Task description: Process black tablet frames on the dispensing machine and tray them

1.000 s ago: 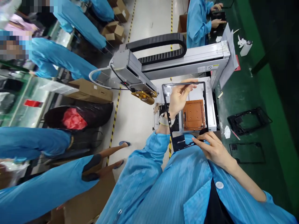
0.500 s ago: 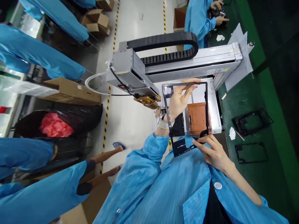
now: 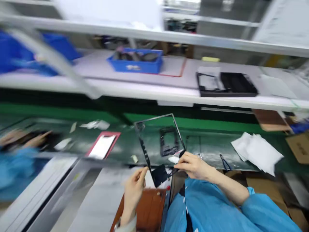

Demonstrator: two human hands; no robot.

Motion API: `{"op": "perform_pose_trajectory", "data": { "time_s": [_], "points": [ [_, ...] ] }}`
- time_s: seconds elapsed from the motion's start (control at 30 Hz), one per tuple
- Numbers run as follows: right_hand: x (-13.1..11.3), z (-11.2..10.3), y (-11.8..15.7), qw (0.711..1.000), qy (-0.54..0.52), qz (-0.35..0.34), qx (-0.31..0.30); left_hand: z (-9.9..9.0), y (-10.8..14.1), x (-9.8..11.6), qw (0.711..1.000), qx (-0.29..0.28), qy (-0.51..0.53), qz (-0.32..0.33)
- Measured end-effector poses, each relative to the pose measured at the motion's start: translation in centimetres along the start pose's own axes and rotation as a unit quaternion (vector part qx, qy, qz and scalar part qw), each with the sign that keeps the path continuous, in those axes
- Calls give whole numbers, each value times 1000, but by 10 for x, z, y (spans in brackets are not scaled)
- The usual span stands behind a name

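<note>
A thin black rectangular frame (image 3: 144, 151), with a solid dark patch at its lower corner, is held up tilted over the green bench. My right hand (image 3: 194, 165) pinches its lower right part between thumb and fingers. At its lower left side my left hand (image 3: 135, 188) has thumb and forefinger pressed together on the edge. Through the frame's opening a second black frame part (image 3: 169, 140) shows, lying on the bench. Below my left hand is a brown plate (image 3: 151, 209) on the machine bed.
A white shelf (image 3: 135, 87) runs above the green bench (image 3: 212, 151), bearing a blue bin (image 3: 135, 66) and a black tray (image 3: 238, 83). Paper sheets (image 3: 257, 151), tweezers (image 3: 225, 162) and a red clipboard (image 3: 103, 145) lie on the bench. At far left, a co-worker's hands (image 3: 36, 140) are blurred.
My view has swung from the aisle and machine round to the bench and shelf. The frame has come over the bench edge. My left hand has shifted from its far side to its lower left edge.
</note>
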State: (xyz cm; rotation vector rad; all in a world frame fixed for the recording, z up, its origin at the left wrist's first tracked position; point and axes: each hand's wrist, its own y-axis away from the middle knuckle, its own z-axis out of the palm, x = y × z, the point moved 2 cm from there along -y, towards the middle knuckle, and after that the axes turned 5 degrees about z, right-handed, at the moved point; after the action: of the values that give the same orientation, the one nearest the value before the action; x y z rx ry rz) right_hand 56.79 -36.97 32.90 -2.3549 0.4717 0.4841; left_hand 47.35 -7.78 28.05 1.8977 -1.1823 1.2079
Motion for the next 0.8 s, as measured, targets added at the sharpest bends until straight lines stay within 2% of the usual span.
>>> {"op": "perform_pose_trajectory", "data": {
  "time_s": [0.1, 0.2, 0.27, 0.37, 0.47, 0.57, 0.7, 0.8],
  "points": [
    [62, -84, 20, 988, 102, 61, 96, 66, -24, 14, 996, -72, -7, -52],
    [122, -172, 36, 966, 180, 113, 147, 114, -38, 29, 992, -116, 3, -57],
    [164, -229, 43, 950, 213, 154, 169, 134, -47, 36, 990, -131, -8, -45],
    [224, -307, 53, 921, 251, 238, 177, 151, -59, 44, 987, -160, -23, -20],
    [275, -365, 56, 894, 268, 319, 162, 164, -63, 49, 979, -201, -23, -13],
    [310, -392, 46, 889, 251, 362, 123, 178, -64, 55, 976, -215, -21, -10],
    [327, -384, 27, 909, 219, 349, 61, 193, -66, 65, 977, -212, -9, -15],
    [329, -379, 28, 909, 227, 339, 80, 203, -68, 69, 967, -251, -27, -26]
  ]
}}
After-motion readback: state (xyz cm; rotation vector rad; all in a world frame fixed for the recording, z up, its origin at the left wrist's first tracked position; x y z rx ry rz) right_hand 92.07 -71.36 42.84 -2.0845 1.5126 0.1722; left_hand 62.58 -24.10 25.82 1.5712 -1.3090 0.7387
